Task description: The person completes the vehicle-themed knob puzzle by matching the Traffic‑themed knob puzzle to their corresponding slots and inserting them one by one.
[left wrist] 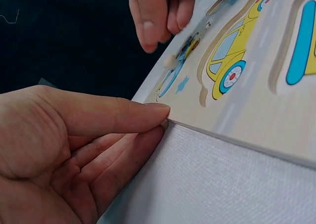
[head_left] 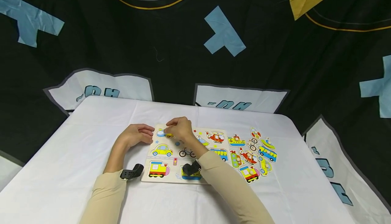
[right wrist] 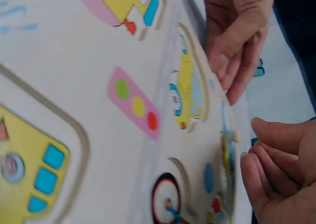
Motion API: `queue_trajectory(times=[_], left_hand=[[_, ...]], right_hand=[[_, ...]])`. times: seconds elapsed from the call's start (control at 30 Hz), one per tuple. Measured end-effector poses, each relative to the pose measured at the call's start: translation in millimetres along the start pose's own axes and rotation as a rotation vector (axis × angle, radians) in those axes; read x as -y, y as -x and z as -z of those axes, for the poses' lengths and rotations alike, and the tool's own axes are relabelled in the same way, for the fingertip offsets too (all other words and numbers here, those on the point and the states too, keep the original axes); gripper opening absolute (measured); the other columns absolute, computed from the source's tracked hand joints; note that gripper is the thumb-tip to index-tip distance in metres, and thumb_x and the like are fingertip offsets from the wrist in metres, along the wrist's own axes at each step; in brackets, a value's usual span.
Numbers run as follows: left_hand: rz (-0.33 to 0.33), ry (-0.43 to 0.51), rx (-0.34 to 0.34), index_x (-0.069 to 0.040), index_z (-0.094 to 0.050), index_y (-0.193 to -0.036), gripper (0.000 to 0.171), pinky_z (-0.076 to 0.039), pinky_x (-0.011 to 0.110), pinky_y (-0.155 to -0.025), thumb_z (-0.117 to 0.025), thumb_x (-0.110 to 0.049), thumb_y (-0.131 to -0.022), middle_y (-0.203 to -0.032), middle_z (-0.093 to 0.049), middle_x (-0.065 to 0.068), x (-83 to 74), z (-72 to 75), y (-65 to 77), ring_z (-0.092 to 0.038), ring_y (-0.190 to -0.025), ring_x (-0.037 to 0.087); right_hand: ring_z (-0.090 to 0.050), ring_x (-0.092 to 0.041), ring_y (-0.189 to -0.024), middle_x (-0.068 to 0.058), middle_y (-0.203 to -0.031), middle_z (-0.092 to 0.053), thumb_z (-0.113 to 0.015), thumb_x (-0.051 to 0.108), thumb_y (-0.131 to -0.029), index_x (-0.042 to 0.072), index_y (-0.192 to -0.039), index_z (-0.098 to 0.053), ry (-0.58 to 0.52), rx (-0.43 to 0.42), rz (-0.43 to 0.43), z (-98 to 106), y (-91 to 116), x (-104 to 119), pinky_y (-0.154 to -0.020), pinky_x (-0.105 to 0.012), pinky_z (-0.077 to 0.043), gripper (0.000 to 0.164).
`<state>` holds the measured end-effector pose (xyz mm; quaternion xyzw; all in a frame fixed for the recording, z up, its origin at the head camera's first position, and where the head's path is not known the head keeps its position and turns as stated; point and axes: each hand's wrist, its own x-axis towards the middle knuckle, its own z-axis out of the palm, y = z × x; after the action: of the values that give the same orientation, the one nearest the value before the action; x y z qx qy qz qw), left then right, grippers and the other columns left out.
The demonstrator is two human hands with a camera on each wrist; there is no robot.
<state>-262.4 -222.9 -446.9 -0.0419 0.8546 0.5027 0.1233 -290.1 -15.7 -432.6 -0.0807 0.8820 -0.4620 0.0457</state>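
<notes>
A wooden peg puzzle board (head_left: 174, 170) with vehicle pictures lies on the table. At its far left corner is a blue-and-yellow piece (head_left: 160, 133) with a small wooden knob (left wrist: 170, 62). My right hand (head_left: 181, 129) hovers over this piece. In the right wrist view its thumb and loosely bent fingers (right wrist: 261, 177) stand apart from the knob, with nothing between them. My left hand (head_left: 134, 136) pinches the board's left edge near that corner, thumb (left wrist: 143, 112) on top and fingers lower; the lower fingertips are partly hidden.
Right of the board lie several loose knobbed pieces, among them a helicopter (head_left: 248, 156), a bus (head_left: 267, 153), a train (head_left: 248, 173) and a ship (head_left: 236, 141). A white cloth (head_left: 73, 183) covers the table. A dark curtain (head_left: 171, 47) hangs behind it.
</notes>
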Motion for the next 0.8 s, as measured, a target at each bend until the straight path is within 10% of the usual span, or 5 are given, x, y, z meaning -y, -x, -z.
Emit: queue_trajectory(times=[0.8], left_hand=[[0.013,0.006,-0.007,-0.003,-0.065,-0.13,0.055,-0.049,0.027,-0.082,-0.082,-0.009,-0.078,-0.107,-0.074,0.008,-0.7,-1.1,0.8,-0.065,-0.092,0.016]], right_hand=[[-0.068,-0.021,-0.091,-0.006,-0.096,-0.077,-0.084,0.024,-0.082,0.009,-0.113,-0.077,-0.022,-0.062,-0.076,115,4,-27,-0.079,-0.033,-0.05,0.034]])
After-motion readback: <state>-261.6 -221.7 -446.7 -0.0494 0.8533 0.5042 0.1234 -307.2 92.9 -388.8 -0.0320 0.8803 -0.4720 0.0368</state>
